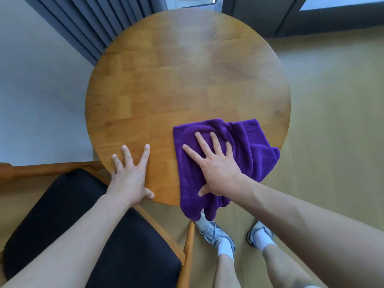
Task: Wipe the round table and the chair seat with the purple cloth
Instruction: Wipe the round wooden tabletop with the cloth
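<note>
Black padding covers the chair seat at the lower left, set in a wooden frame whose rail runs just under the near-left rim of the table. Behind it, at the upper left, a grey curtain hangs in folds against a pale wall. The left hand lies flat on the round table at its near-left edge, fingers spread wide and holding nothing, the thumb resting right at the rim. The tabletop is warm honey-coloured wood, bare across its far half. To the right of that hand, well clear of it, the purple cloth lies on the near-right part of the table, bunched into folds on its right side, with its near end drooping over the rim and hanging toward the floor. The right hand presses down on the cloth, palm flat, fingers stretched and splayed rather than curled around it. Below the hanging cloth stand two feet in grey shoes with white socks, on a yellowish floor.
</note>
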A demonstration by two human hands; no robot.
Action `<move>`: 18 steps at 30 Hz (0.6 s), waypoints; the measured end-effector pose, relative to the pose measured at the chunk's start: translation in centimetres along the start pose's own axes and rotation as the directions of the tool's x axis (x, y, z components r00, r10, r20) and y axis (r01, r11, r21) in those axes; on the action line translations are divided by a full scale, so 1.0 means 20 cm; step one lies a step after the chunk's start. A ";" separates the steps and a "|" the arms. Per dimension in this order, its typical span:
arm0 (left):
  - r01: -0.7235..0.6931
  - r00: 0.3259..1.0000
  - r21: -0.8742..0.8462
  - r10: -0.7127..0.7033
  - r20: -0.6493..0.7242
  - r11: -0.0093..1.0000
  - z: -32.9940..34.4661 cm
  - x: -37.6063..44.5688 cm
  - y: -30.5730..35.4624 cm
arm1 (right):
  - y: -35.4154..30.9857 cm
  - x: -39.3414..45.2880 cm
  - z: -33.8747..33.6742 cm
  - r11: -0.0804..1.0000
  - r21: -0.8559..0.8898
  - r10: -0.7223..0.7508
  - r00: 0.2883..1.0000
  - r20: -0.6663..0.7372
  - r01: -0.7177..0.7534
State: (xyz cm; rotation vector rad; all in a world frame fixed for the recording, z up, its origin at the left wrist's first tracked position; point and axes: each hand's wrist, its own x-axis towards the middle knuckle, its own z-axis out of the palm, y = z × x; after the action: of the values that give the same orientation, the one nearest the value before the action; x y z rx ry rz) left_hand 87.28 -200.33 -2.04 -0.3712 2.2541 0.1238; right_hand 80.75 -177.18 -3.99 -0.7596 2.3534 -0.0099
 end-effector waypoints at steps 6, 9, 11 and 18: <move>0.026 0.999 -0.008 -0.026 -0.025 1.000 -0.02 0.00 0.03 | -0.26 0.01 0.03 0.994 0.054 0.098 0.995 0.024 -0.100; 0.040 0.999 0.002 -0.040 -0.014 0.999 -0.02 -0.02 0.04 | -0.23 0.01 0.04 0.999 0.028 0.046 0.999 0.009 -0.046; 0.038 0.999 0.011 -0.038 -0.011 0.999 -0.03 -0.02 0.04 | -0.12 0.00 0.05 0.999 -0.004 -0.033 0.999 -0.008 0.033; 0.020 0.999 0.043 -0.019 -0.027 0.999 -0.05 -0.05 0.04 | 0.27 -0.06 0.02 1.000 0.000 -0.024 0.998 -0.051 0.024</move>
State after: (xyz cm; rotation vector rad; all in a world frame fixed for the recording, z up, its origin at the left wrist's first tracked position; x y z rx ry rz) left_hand 86.88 -199.64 -0.64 -0.3738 2.2747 0.0596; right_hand 78.92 -171.86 -4.61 -0.7963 2.3921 -0.0410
